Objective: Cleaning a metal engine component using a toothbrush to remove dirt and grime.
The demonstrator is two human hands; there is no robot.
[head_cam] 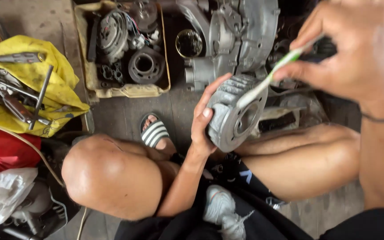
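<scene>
My left hand (206,118) grips a grey finned engine cylinder (236,113) from its left side, holding it above my knees with its round bore facing me. My right hand (352,53) pinches a white and green toothbrush (270,78) whose head rests on the cylinder's top edge. A dark band circles my right wrist. I am squatting, with both bare knees under the cylinder.
A grey engine case (236,40) stands on the concrete floor behind the cylinder. A tan tray (87,66) holds dark engine parts. Metal tools (18,93) lie on a yellow cloth (63,84) at left, above a red bag (1,149). A grey rag (221,209) lies on my lap, my striped sandal (153,132) ahead.
</scene>
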